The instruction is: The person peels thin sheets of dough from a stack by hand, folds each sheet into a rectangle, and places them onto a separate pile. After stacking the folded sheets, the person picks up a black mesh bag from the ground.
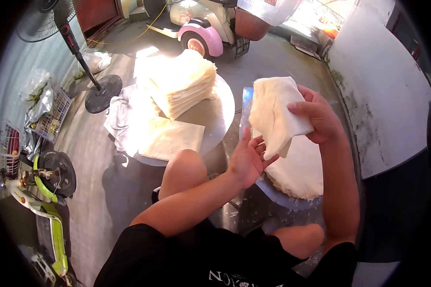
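My right hand (318,115) grips a folded pale sheet (275,107) by its right edge, thumb on top, and holds it up. My left hand (248,160) is below and left of the sheet's lower corner, palm up with fingers spread; whether its fingertips touch the sheet I cannot tell. Beneath the held sheet lies a round pale stack (299,167) on a blue-edged board (292,203). To the left, a tall pile of folded sheets (182,81) and a single flat folded sheet (172,138) rest on a round table (225,103).
A bunched cloth (124,115) hangs at the round table's left edge. Farther left stand a fan (103,93), a wire basket (55,112) and a green scooter (57,234). A pink-fendered vehicle (201,36) is behind, and a white wall (373,91) rises at right.
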Demonstrator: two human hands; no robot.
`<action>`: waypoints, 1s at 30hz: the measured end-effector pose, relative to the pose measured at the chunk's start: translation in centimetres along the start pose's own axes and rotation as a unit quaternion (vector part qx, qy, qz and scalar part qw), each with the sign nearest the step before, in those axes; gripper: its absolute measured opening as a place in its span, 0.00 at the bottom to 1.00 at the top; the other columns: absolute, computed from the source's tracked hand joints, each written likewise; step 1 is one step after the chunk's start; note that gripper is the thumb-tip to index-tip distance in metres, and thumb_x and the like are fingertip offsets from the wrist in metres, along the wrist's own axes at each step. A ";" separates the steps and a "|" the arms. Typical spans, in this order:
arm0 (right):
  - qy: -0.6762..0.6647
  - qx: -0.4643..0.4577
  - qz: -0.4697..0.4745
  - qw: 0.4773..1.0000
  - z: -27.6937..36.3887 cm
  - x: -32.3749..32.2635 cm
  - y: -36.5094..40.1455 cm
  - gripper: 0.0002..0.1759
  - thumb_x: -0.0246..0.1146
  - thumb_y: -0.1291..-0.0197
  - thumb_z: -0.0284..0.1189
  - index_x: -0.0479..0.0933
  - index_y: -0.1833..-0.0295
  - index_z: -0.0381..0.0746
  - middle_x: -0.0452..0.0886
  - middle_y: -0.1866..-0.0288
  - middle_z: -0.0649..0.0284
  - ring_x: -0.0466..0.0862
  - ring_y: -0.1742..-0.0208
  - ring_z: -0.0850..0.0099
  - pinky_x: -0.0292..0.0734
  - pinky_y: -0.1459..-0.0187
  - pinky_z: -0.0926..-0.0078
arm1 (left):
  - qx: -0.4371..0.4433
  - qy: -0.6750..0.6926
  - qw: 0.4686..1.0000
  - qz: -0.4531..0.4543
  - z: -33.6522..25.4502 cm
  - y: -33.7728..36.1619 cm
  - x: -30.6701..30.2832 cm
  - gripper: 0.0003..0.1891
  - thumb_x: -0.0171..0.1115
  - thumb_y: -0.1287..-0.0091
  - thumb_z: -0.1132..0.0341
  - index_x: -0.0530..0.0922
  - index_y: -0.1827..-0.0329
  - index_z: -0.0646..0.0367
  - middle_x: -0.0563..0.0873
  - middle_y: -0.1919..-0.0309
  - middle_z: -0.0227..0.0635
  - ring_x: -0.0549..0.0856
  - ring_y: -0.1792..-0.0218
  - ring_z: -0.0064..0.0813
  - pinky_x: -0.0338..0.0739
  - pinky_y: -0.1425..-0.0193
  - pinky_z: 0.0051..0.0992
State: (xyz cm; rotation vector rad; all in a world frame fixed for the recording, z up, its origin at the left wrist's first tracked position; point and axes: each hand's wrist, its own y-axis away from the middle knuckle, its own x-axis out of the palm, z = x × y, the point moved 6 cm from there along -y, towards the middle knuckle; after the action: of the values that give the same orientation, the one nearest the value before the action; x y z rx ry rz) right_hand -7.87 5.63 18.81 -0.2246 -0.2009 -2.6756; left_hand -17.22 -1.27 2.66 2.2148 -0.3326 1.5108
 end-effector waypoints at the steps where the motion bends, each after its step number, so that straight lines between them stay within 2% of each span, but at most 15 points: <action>1: 0.007 0.000 0.053 0.999 0.9 2.5 -0.5 0.29 0.65 0.42 0.21 0.72 0.34 0.31 0.83 0.46 0.58 0.86 0.49 0.70 0.83 0.47 0.71 | 0.068 0.074 0.991 0.090 -2.0 1.5 1.1 0.43 0.48 0.25 0.33 0.64 0.26 0.67 0.75 0.31 0.44 0.75 0.31 0.42 0.71 0.28 0.42; 5: 0.082 0.004 0.152 0.985 1.7 8.2 -3.4 0.31 0.66 0.44 0.22 0.73 0.33 0.31 0.85 0.46 0.60 0.87 0.51 0.73 0.82 0.47 0.74 | 0.181 0.083 0.966 0.165 -9.5 7.0 1.1 0.44 0.48 0.26 0.32 0.60 0.23 0.63 0.72 0.28 0.41 0.71 0.28 0.43 0.68 0.25 0.44; 8: 0.127 0.064 0.211 0.967 -1.3 10.7 -6.4 0.30 0.66 0.45 0.21 0.74 0.33 0.31 0.85 0.47 0.60 0.86 0.52 0.73 0.82 0.48 0.74 | 0.283 -0.012 0.941 0.185 -12.7 11.1 -0.9 0.40 0.56 0.26 0.40 0.58 0.21 0.59 0.71 0.28 0.40 0.71 0.28 0.42 0.68 0.25 0.44; 10: 0.135 0.086 0.236 0.959 -3.3 12.3 -8.0 0.29 0.65 0.45 0.21 0.75 0.34 0.30 0.86 0.48 0.59 0.86 0.52 0.73 0.81 0.48 0.75 | 0.254 -0.090 0.963 -0.003 -12.3 12.2 -4.8 0.37 0.64 0.27 0.54 0.58 0.21 0.56 0.72 0.28 0.39 0.73 0.28 0.41 0.71 0.26 0.44; 11: 0.150 0.124 0.240 0.951 -4.6 13.0 -8.6 0.29 0.65 0.45 0.21 0.76 0.35 0.30 0.86 0.48 0.59 0.86 0.52 0.73 0.81 0.48 0.75 | 0.248 -0.049 0.967 -0.011 -11.9 12.8 -5.6 0.34 0.65 0.29 0.63 0.60 0.23 0.59 0.73 0.29 0.40 0.74 0.30 0.39 0.74 0.28 0.43; 13: 0.171 0.181 0.254 0.935 -7.6 13.9 -10.2 0.26 0.64 0.45 0.20 0.78 0.37 0.30 0.86 0.49 0.60 0.86 0.53 0.73 0.81 0.49 0.75 | 0.244 -0.014 0.969 -0.027 -11.4 13.4 -7.7 0.33 0.65 0.28 0.64 0.61 0.24 0.60 0.74 0.31 0.40 0.75 0.31 0.39 0.74 0.29 0.42; 18: 0.170 0.199 0.285 0.922 -10.5 17.7 -12.8 0.19 0.65 0.44 0.23 0.81 0.45 0.31 0.86 0.55 0.63 0.85 0.58 0.75 0.81 0.53 0.76 | 0.246 0.061 0.965 -0.066 -13.1 14.8 -9.5 0.26 0.60 0.28 0.70 0.68 0.28 0.64 0.80 0.38 0.40 0.81 0.39 0.34 0.78 0.35 0.35; 20: 0.209 0.102 0.302 0.924 -10.6 18.5 -14.7 0.17 0.67 0.44 0.25 0.81 0.48 0.31 0.86 0.56 0.63 0.83 0.60 0.76 0.79 0.56 0.76 | 0.280 -0.157 0.928 -0.187 -14.2 14.6 -15.0 0.18 0.58 0.27 0.71 0.77 0.36 0.67 0.86 0.48 0.41 0.85 0.47 0.32 0.81 0.41 0.33; 21: 0.270 0.097 0.285 0.914 -12.1 17.2 -16.4 0.18 0.68 0.45 0.26 0.80 0.49 0.30 0.85 0.58 0.63 0.81 0.61 0.77 0.78 0.57 0.75 | 0.362 -0.387 0.816 -0.229 -14.8 13.9 -19.4 0.13 0.56 0.27 0.71 0.81 0.44 0.68 0.88 0.56 0.41 0.87 0.53 0.32 0.82 0.46 0.32; 22: 0.269 0.100 0.282 0.916 -13.2 17.0 -16.9 0.18 0.68 0.45 0.26 0.80 0.49 0.30 0.85 0.58 0.63 0.81 0.61 0.77 0.78 0.57 0.75 | 0.358 -0.387 0.819 -0.228 -15.4 14.2 -17.7 0.13 0.56 0.27 0.71 0.81 0.44 0.68 0.88 0.56 0.41 0.87 0.53 0.32 0.82 0.46 0.32; 24: 0.303 0.033 0.286 0.908 -14.9 17.8 -18.1 0.23 0.68 0.42 0.23 0.79 0.40 0.31 0.87 0.51 0.61 0.85 0.54 0.75 0.81 0.51 0.75 | 0.287 -0.091 0.918 -0.259 -15.5 15.0 -16.8 0.13 0.61 0.27 0.71 0.80 0.44 0.67 0.87 0.53 0.38 0.86 0.51 0.32 0.82 0.44 0.31; 26: 0.224 0.074 0.266 0.935 -18.9 16.8 -18.7 0.21 0.68 0.42 0.23 0.80 0.41 0.32 0.87 0.50 0.61 0.84 0.52 0.76 0.80 0.49 0.74 | 0.320 -0.054 0.914 -0.241 -15.1 13.5 -17.6 0.16 0.65 0.29 0.72 0.78 0.40 0.68 0.86 0.49 0.38 0.86 0.49 0.32 0.81 0.43 0.32; 27: 0.273 0.082 0.226 0.932 -21.8 15.2 -19.9 0.20 0.68 0.46 0.23 0.83 0.46 0.32 0.88 0.54 0.58 0.85 0.56 0.73 0.81 0.53 0.72 | 0.299 -0.083 0.921 -0.236 -13.9 12.0 -21.0 0.24 0.64 0.28 0.71 0.69 0.31 0.65 0.80 0.38 0.41 0.81 0.38 0.37 0.78 0.32 0.42; 28: 0.321 0.089 0.183 0.925 -24.0 13.7 -20.8 0.19 0.68 0.51 0.24 0.85 0.51 0.32 0.89 0.58 0.56 0.87 0.59 0.70 0.82 0.57 0.70 | 0.297 -0.083 0.921 -0.237 -13.2 10.8 -23.2 0.24 0.64 0.28 0.71 0.69 0.31 0.65 0.80 0.38 0.41 0.81 0.38 0.37 0.78 0.32 0.42; 30: 0.356 0.113 0.156 0.915 -26.4 12.2 -20.9 0.20 0.68 0.49 0.23 0.84 0.48 0.32 0.88 0.58 0.58 0.86 0.61 0.72 0.81 0.59 0.72 | 0.194 -0.077 0.919 -0.333 -11.4 9.2 -25.8 0.23 0.63 0.28 0.69 0.70 0.32 0.64 0.81 0.39 0.41 0.82 0.39 0.38 0.80 0.34 0.41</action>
State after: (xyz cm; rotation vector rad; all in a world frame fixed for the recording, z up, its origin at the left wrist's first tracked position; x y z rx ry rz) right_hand -31.29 14.45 -6.88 0.7214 -0.2127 -2.2169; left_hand -40.29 -5.05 -15.71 2.3811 0.6791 1.0812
